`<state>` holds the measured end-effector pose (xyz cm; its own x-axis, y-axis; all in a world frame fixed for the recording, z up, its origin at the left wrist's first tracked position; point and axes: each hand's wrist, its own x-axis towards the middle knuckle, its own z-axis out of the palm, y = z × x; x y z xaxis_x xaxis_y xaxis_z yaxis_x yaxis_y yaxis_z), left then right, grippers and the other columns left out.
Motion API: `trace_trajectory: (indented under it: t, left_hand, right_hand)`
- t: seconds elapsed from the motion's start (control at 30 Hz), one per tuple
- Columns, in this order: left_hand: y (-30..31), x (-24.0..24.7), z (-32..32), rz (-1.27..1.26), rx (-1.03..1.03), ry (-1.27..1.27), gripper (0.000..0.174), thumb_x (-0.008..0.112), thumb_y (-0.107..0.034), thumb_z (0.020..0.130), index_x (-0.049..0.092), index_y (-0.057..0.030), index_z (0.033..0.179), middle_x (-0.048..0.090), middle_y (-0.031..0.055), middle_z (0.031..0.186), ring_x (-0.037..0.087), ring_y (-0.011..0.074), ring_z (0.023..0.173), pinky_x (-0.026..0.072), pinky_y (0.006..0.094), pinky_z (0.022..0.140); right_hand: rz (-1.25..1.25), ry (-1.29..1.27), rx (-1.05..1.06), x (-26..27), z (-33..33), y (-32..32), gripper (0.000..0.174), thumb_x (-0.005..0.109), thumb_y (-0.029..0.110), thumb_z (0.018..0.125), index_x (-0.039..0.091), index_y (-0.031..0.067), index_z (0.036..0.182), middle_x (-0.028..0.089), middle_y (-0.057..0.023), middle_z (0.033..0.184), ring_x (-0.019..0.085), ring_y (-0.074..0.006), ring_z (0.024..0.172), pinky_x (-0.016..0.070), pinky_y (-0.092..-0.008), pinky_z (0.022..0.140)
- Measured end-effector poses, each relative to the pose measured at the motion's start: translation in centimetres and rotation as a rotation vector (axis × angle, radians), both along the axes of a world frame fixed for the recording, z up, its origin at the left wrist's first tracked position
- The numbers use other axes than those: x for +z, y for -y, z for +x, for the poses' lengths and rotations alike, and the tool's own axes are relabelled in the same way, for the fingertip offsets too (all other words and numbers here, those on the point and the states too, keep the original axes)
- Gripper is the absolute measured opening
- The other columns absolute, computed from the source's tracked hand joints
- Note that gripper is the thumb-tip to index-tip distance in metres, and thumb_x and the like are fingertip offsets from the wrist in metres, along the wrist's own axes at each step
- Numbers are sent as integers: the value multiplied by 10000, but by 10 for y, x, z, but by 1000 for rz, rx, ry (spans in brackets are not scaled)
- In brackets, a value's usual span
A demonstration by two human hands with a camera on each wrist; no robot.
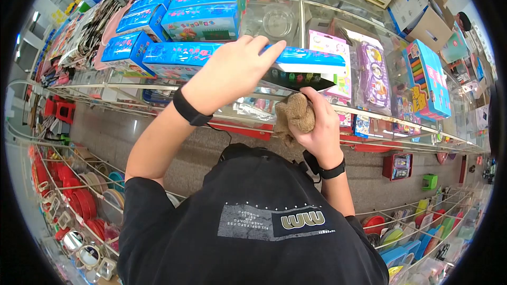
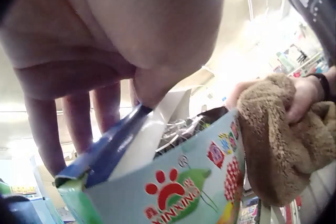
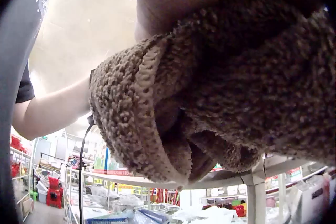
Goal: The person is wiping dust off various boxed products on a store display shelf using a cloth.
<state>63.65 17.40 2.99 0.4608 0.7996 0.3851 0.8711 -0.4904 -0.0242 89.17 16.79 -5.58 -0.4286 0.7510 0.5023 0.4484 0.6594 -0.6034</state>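
My left hand (image 1: pixel 240 66) reaches over a long blue cardboard box (image 1: pixel 317 57) and grips its top edge, fingers behind and thumb in front. The box's lid stands partly lifted, and a dark interior with small coloured prints (image 1: pixel 298 77) shows beneath it. In the left wrist view, the box's pale front (image 2: pixel 173 182) carries a red paw logo and clear wrapping shows inside. My right hand (image 1: pixel 321 126) holds a bunched brown fluffy cloth (image 1: pixel 298 113) at the box's near right corner. That cloth (image 3: pixel 142 108) fills much of the right wrist view and hides most of the fingers.
More blue boxes (image 1: pixel 203 21) are stacked at the back left of the glass shelf. Purple packaged goods (image 1: pixel 374 71) and another blue carton (image 1: pixel 428 79) stand to the right. A metal shelf rail (image 1: pixel 369 113) runs along the front. Racks of mirrors (image 1: pixel 88 254) and wares lie behind.
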Motion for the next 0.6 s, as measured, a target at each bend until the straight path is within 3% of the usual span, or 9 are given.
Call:
trace_trajectory:
  t: [0.07,0.3,0.5,0.6]
  left_hand:
    - [1,-8,4,38,30,-52,606,660,-9,878,580,-7,1479,671,149,1275,682,339,1084,593,439,891]
    - [2,-12,2,50,15,-35,634,811,-204,870,611,4,1433,679,138,1254,686,315,1079,584,415,928]
    - [-1,-16,3,65,22,24,611,808,-179,878,611,19,1422,692,154,1289,693,327,1098,581,424,941]
    - [-3,-19,3,77,33,36,654,830,-233,866,606,31,1420,694,167,1294,691,344,1120,575,442,965]
  right_hand:
    - [11,-2,-5,1,-1,0,653,833,73,718,632,32,1337,717,-187,1204,711,-395,1075,572,-446,947]
    - [-30,8,0,8,-3,-1,698,830,70,728,615,22,1390,724,-202,1252,722,-394,1107,572,-444,966]
    - [-121,55,68,25,2,-1,849,836,78,738,544,7,1532,719,-230,1291,723,-403,1128,567,-445,984]
    - [-78,7,137,19,2,-3,916,852,100,749,494,-3,1585,710,-250,1289,713,-413,1128,560,-459,984]
